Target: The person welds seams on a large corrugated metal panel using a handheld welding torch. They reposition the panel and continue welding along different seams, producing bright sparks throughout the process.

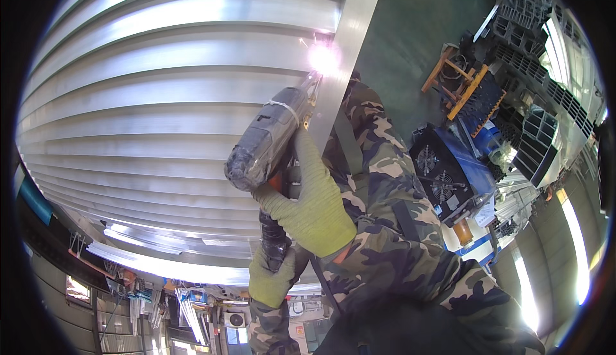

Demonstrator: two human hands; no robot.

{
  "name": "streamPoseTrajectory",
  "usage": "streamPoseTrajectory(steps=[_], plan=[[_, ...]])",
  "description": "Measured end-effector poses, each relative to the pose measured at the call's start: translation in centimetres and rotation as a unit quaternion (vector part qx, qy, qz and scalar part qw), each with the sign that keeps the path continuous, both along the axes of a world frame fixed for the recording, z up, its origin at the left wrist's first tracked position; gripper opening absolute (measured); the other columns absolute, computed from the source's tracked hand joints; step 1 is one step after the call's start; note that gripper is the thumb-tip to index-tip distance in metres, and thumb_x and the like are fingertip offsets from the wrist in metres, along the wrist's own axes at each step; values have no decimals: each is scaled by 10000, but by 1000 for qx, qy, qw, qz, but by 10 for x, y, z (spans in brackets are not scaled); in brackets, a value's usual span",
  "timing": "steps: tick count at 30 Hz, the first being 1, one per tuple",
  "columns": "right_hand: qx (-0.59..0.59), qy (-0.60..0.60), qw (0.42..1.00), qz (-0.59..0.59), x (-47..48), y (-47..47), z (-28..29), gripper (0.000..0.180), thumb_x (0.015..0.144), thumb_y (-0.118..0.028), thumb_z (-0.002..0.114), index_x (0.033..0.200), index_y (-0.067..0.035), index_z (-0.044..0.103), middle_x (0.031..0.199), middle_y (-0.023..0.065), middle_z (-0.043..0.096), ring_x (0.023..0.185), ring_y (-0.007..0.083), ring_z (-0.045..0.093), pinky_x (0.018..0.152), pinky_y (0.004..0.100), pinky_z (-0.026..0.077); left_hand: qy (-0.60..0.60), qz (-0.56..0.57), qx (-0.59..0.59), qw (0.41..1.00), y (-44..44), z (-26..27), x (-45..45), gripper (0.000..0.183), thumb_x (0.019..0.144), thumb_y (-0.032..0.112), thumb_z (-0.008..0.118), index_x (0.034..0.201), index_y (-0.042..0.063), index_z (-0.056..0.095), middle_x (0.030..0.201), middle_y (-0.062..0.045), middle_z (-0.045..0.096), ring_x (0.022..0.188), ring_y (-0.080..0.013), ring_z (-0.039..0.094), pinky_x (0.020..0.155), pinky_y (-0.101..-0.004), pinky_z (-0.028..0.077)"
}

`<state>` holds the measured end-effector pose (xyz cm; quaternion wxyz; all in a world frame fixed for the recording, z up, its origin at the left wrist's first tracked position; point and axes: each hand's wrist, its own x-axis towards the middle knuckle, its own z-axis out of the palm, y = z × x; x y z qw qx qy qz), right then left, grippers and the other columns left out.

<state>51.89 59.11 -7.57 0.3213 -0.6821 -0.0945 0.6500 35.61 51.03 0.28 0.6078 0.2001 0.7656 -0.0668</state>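
Note:
My right hand [313, 206], in a yellow-green work glove, grips a handheld welding gun [264, 138]. Its dark body is wrapped in tape and bound with a pale tie near the front. The nozzle [310, 83] points at a glaring weld arc [323, 58] with a few sparks; the glare hides the joint itself. That spot lies where a slat of a metal louvre panel [192, 83] meets the flat frame bar [358, 13]. Below, my left hand [272, 278], gloved alike, is closed around the tape-wrapped lower end [273, 239] of the gun.
My camouflage-clad leg [380, 133] is close beside the frame bar. Right of it stand a blue machine with fans [450, 177], an orange-brown metal stand [455, 81] and stacked metal profiles [519, 23]. Long bright metal bars [173, 263] lie past the panel's lower edge.

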Motion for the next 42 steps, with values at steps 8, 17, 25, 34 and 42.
streamPoseTrajectory(steps=[8, 17, 25, 34, 42], plan=[[3, -11, 1000, 10, -1, -2, 2, 1061, 846, -210, 859, 1643, 35, 202, 1201, 222, 629, 959, 272, 692, 844, 382, 587, 4, -8, 9, 1000, -7, 1, -4, 332, 898, 186, 785, 1164, 1, 713, 975, -119, 781, 872, -165, 736, 805, -328, 559], [-16, -16, 999, 28, -3, -5, 6, 1070, 854, -230, 855, 1645, 31, 184, 1204, 237, 628, 968, 295, 706, 854, 389, 586, -5, 1, 13, 1000, -7, 3, -5, 347, 900, 180, 787, 1183, -5, 708, 987, -103, 780, 877, -141, 723, 809, -319, 554], [-33, 2, 999, 40, -2, -3, 16, 1013, 868, -68, 817, 1655, -12, 181, 1290, 213, 630, 1078, 259, 713, 913, 362, 588, 8, -1, -1, 1000, -9, 11, -5, 371, 895, 183, 799, 1205, 9, 695, 998, -96, 776, 870, -151, 714, 806, -315, 543], [24, 4, 997, 78, 3, 24, 34, 1015, 887, -87, 826, 1644, 36, 160, 1258, 217, 633, 1037, 261, 733, 877, 353, 612, -36, 87, -16, 995, 21, 29, 6, 509, 903, 163, 849, 1310, -53, 632, 1208, -136, 748, 1075, -192, 711, 954, -332, 538], [29, 0, 997, 68, 25, 62, 23, 961, 907, -60, 790, 1644, 25, 180, 1253, 195, 663, 1049, 228, 725, 900, 336, 592, -54, 98, -3, 994, 73, 18, 35, 270, 951, 151, 767, 1141, -13, 667, 830, -31, 701, 661, -61, 609, 583, -231, 463]])
